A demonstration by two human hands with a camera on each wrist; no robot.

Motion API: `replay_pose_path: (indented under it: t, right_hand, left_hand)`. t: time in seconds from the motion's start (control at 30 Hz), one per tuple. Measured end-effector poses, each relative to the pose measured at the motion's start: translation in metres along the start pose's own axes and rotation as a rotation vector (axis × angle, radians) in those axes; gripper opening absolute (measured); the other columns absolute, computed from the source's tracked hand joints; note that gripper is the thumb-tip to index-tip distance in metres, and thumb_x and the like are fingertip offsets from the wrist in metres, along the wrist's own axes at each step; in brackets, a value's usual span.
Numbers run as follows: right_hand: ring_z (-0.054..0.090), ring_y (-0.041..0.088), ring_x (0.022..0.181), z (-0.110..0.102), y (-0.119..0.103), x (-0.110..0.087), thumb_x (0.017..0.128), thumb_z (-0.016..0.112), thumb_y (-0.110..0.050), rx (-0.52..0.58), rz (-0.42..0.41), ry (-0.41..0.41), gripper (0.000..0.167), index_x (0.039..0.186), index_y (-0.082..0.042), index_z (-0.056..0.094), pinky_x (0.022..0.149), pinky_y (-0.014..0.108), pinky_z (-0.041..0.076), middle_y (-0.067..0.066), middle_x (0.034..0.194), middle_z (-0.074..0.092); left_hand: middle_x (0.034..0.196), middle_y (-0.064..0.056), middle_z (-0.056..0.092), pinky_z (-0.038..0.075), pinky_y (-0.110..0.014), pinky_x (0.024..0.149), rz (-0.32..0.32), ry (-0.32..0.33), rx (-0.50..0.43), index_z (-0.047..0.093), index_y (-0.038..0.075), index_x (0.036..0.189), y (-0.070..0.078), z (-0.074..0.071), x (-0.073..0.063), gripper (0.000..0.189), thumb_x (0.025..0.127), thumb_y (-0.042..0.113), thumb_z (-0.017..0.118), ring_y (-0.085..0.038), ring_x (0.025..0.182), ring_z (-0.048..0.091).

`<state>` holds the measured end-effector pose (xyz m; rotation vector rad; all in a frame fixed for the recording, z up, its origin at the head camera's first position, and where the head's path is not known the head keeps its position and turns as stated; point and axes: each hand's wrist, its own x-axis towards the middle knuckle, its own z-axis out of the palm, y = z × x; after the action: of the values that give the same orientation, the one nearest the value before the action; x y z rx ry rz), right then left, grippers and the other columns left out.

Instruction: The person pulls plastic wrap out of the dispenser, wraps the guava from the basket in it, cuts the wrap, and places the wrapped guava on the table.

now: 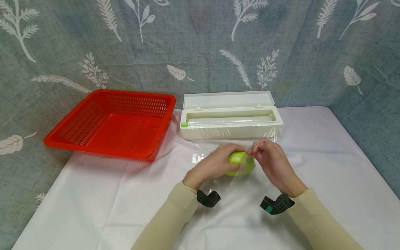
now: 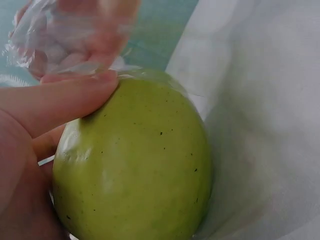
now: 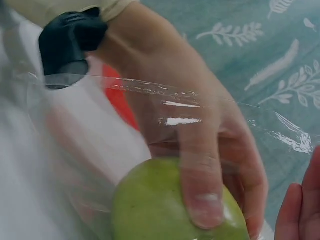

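Observation:
My left hand [image 1: 215,161] grips a smooth, yellow-green fruit [image 2: 140,165] with small dark specks, its thumb lying along one side. In the head view the fruit [image 1: 239,162] is partly covered by the fingers. Clear plastic wrap [image 3: 182,112] stretches from the dispenser over the fruit and the left hand. Right of the fruit, my right hand [image 1: 273,163] pinches a gathered part of the wrap with curled fingers. Behind the hands sits an open white wrap dispenser [image 1: 231,133], its lid raised and a roll [image 1: 229,119] inside.
At the left stands a red plastic basket [image 1: 122,132] with slotted sides. A white cloth [image 1: 93,205] covers the table, and a patterned grey-green curtain [image 1: 200,45] hangs behind. A green slider [image 1: 184,124] sits on the dispenser's left end.

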<state>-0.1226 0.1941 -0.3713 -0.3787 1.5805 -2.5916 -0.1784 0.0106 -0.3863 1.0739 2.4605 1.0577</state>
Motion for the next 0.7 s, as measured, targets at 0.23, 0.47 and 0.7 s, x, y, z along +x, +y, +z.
replay_pose_path:
  t: [0.23, 0.47, 0.7]
  right_hand:
    - [0.058, 0.02, 0.096, -0.005, 0.013, 0.017, 0.095, 0.034, -0.005, -0.005, 0.064, 0.078, 0.025, 0.079, -0.004, 0.054, 0.094, 0.032, 0.038, 0.005, 0.081, 0.056]
    - [0.061, 0.023, 0.094, -0.012, 0.022, 0.026, 0.094, 0.038, -0.006, -0.059, 0.021, 0.104, 0.023, 0.079, -0.001, 0.055, 0.088, 0.032, 0.043, 0.01, 0.084, 0.062]
    - [0.061, 0.021, 0.093, -0.012, 0.029, 0.032, 0.094, 0.039, -0.008, -0.101, 0.01, 0.146, 0.023, 0.078, -0.001, 0.054, 0.085, 0.029, 0.045, 0.009, 0.084, 0.063]
  left_hand:
    - [0.117, 0.008, 0.047, 0.038, -0.025, 0.086, -0.001, -0.035, -0.059, 0.044, 0.02, 0.127, -0.005, -0.003, -0.001, 0.058, 0.076, 0.031, 0.07, -0.008, 0.102, 0.045]
    - [0.128, 0.004, 0.042, 0.036, -0.028, 0.091, 0.027, -0.053, -0.073, 0.032, 0.02, 0.136, -0.008, -0.004, 0.003, 0.073, 0.076, 0.03, 0.071, -0.009, 0.108, 0.042]
    - [0.141, 0.0, 0.029, 0.027, -0.035, 0.101, -0.048, -0.063, -0.1, 0.009, 0.028, 0.143, -0.009, -0.007, 0.002, 0.091, 0.076, 0.035, 0.07, -0.013, 0.125, 0.03]
